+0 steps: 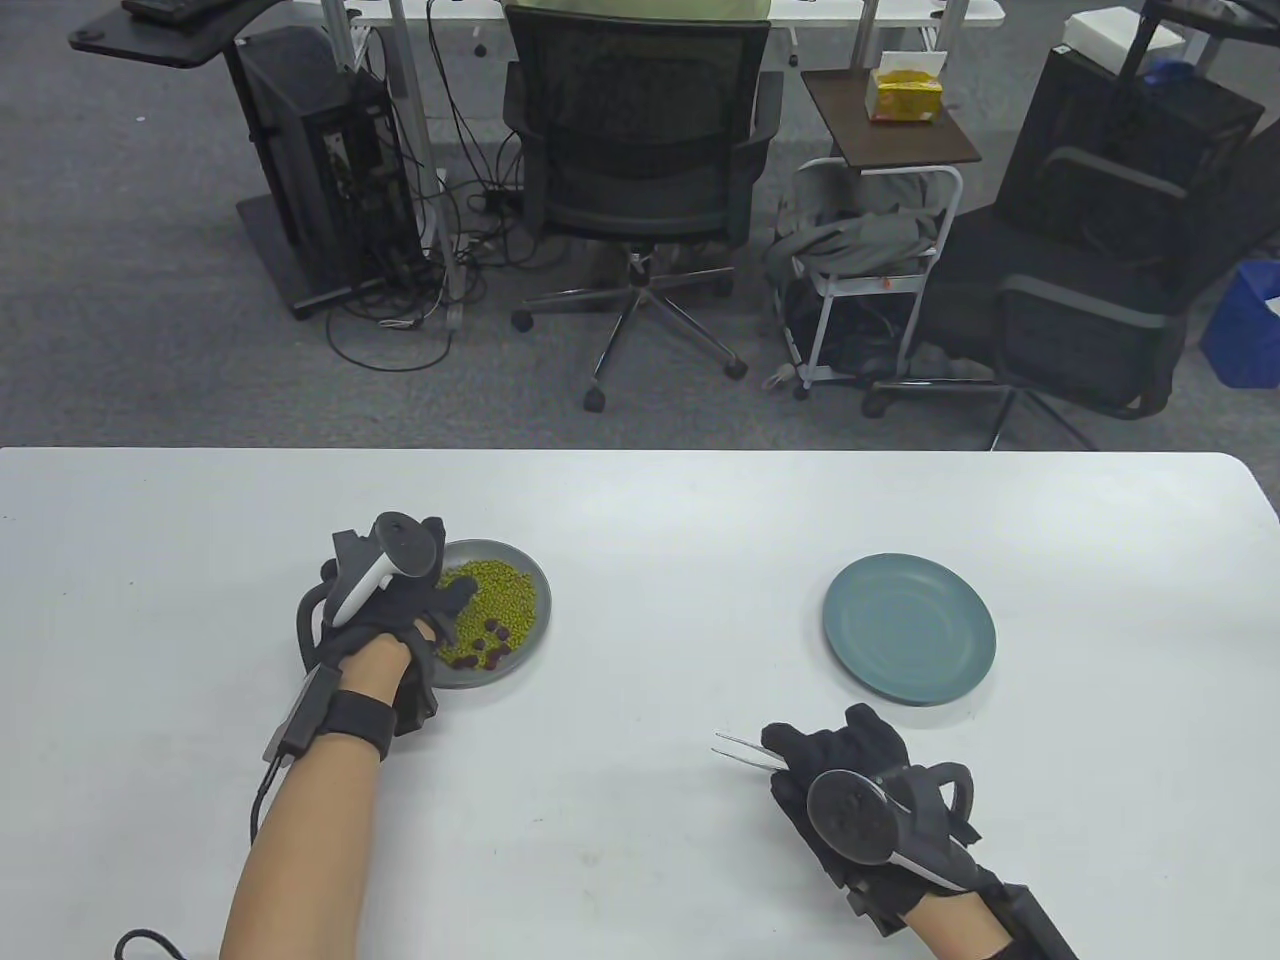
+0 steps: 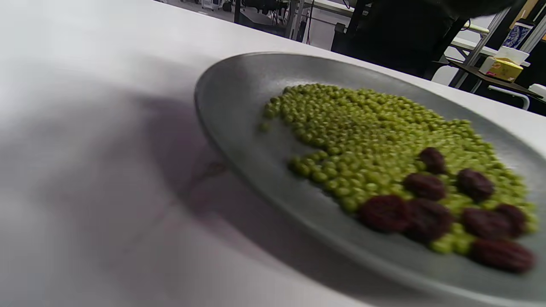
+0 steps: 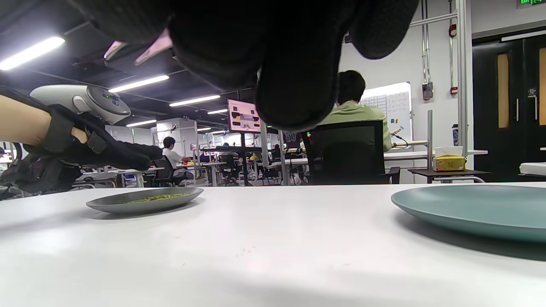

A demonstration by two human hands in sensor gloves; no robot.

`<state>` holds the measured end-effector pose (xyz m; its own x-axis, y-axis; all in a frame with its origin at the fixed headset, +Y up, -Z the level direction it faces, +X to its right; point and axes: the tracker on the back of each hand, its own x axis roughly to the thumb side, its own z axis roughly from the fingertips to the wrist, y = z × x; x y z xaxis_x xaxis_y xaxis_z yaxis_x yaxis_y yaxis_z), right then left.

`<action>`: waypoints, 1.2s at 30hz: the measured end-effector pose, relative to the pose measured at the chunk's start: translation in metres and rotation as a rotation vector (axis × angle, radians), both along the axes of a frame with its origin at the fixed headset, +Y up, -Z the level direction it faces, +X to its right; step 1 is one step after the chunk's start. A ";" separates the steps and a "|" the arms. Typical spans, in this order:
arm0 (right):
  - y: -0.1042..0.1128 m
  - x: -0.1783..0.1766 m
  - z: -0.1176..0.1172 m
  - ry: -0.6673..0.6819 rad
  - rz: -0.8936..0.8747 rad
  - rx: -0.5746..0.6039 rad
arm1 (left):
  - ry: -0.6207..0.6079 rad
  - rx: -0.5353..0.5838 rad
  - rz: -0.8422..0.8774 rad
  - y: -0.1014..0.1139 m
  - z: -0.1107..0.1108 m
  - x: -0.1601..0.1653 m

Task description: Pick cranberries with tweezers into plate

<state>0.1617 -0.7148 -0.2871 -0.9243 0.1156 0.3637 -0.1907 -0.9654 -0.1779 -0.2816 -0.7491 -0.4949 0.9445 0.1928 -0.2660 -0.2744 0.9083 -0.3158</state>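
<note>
White table [image 1: 640,520] in an office. Left hand [image 1: 385,610] rests on the grey plate [image 1: 530,590] rim, steadying it; cranberries [image 1: 485,645] sit among green beans [image 1: 500,590]. Right hand [image 1: 860,790] grips tweezers [image 1: 745,750], tips slightly apart, nothing held, near the teal plate [image 1: 910,628]. Best approach low and pinch one berry.

Left hand [image 1: 385,610] covers the near-left rim of the grey plate [image 1: 530,640]; contact not determinable. Right hand [image 1: 860,790] hides the tweezers [image 1: 745,752] except the tips. Left wrist view: cranberries [image 2: 426,213] blurred, plate cut off right and bottom. Right wrist view: teal plate [image 3: 469,209] cut off at right edge.
</note>
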 end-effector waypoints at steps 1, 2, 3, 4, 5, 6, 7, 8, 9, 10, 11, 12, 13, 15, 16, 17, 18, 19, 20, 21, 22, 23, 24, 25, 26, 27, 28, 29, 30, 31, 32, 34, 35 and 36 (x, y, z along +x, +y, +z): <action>0.000 0.000 0.000 -0.001 0.000 -0.003 | 0.018 0.001 0.008 -0.004 -0.002 -0.004; -0.001 0.000 -0.001 -0.001 0.000 -0.006 | 0.038 -0.001 0.028 -0.007 -0.003 -0.008; -0.001 0.000 -0.001 -0.002 -0.001 -0.009 | 0.059 -0.007 0.054 -0.010 -0.004 -0.011; -0.001 0.000 -0.001 -0.002 -0.001 -0.011 | 0.081 -0.031 0.101 -0.013 -0.005 -0.015; -0.002 0.000 -0.001 -0.002 0.001 -0.011 | 0.094 -0.038 0.125 -0.014 -0.005 -0.017; -0.001 0.000 -0.001 -0.002 0.004 -0.011 | 0.117 -0.027 0.143 -0.016 -0.005 -0.022; -0.001 0.000 -0.001 -0.002 0.004 -0.011 | 0.135 -0.019 0.150 -0.018 -0.005 -0.025; -0.001 0.000 -0.001 -0.002 0.002 -0.013 | 0.170 -0.023 0.158 -0.021 -0.006 -0.029; -0.002 0.000 -0.001 -0.002 0.002 -0.015 | 0.207 -0.028 0.169 -0.025 -0.005 -0.033; -0.002 -0.001 -0.001 -0.002 0.003 -0.014 | 0.242 -0.030 0.188 -0.028 -0.005 -0.035; -0.001 -0.001 -0.001 -0.003 0.004 -0.014 | 0.268 -0.036 0.204 -0.032 -0.005 -0.037; -0.001 -0.001 -0.001 -0.003 0.003 -0.017 | 0.265 -0.042 0.200 -0.035 -0.005 -0.037; -0.001 -0.001 -0.001 -0.003 0.001 -0.017 | 0.263 -0.037 0.181 -0.036 -0.005 -0.037; -0.001 -0.001 -0.001 -0.003 0.001 -0.015 | 0.276 -0.027 0.139 -0.038 -0.006 -0.037; -0.001 -0.001 -0.001 -0.004 0.001 -0.013 | 0.289 -0.042 0.129 -0.041 -0.006 -0.038; -0.002 -0.001 -0.001 -0.004 0.001 -0.013 | 0.294 -0.061 0.128 -0.044 -0.006 -0.038; -0.001 -0.001 -0.001 -0.003 0.000 -0.013 | 0.300 -0.092 0.136 -0.047 -0.006 -0.039; -0.002 0.000 -0.001 -0.005 -0.002 -0.016 | 0.314 -0.078 0.151 -0.047 -0.005 -0.039; -0.002 0.000 -0.001 -0.006 -0.004 -0.018 | 0.337 -0.055 0.164 -0.046 -0.005 -0.039; -0.003 0.001 -0.002 -0.008 -0.007 -0.023 | 0.371 -0.044 0.192 -0.045 -0.003 -0.039; -0.004 0.002 -0.003 -0.011 -0.009 -0.028 | 0.390 -0.071 0.225 -0.043 -0.001 -0.040; -0.005 0.003 -0.004 -0.013 -0.010 -0.032 | 0.405 -0.086 0.221 -0.039 0.001 -0.041; -0.006 0.004 -0.005 -0.017 -0.012 -0.037 | 0.404 -0.072 0.201 -0.033 0.003 -0.042; -0.006 0.005 -0.006 -0.018 -0.014 -0.041 | 0.419 -0.056 0.175 -0.029 0.006 -0.043; -0.007 0.006 -0.007 -0.019 -0.015 -0.047 | 0.471 -0.025 0.147 -0.023 0.012 -0.045; -0.008 0.006 -0.007 -0.020 -0.013 -0.049 | 0.498 0.009 0.204 -0.021 0.016 -0.046; -0.009 0.007 -0.008 -0.021 -0.009 -0.049 | 0.519 0.002 0.310 -0.022 0.020 -0.046; -0.010 0.007 -0.009 -0.023 -0.007 -0.051 | 0.540 0.004 0.392 -0.021 0.024 -0.047; -0.010 0.008 -0.009 -0.026 -0.010 -0.055 | 0.569 0.042 0.419 -0.021 0.030 -0.047; -0.011 0.009 -0.010 -0.028 -0.013 -0.059 | 0.562 0.079 0.451 -0.022 0.034 -0.049; -0.011 0.010 -0.010 -0.033 -0.017 -0.061 | 0.583 0.108 0.493 -0.024 0.040 -0.049; -0.012 0.012 -0.011 -0.044 -0.027 -0.065 | 0.591 0.153 0.644 -0.031 0.052 -0.049; -0.012 0.014 -0.012 -0.051 -0.038 -0.068 | 0.592 0.181 0.701 -0.035 0.060 -0.049; -0.012 0.016 -0.013 -0.055 -0.044 -0.072 | 0.573 0.190 0.745 -0.039 0.065 -0.049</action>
<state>0.1772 -0.7264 -0.3000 -0.9360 0.1803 0.3023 -0.2250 -0.9669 -0.1201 -0.3302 -0.7886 -0.4299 0.2974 0.7791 -0.5518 -0.8693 0.4600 0.1810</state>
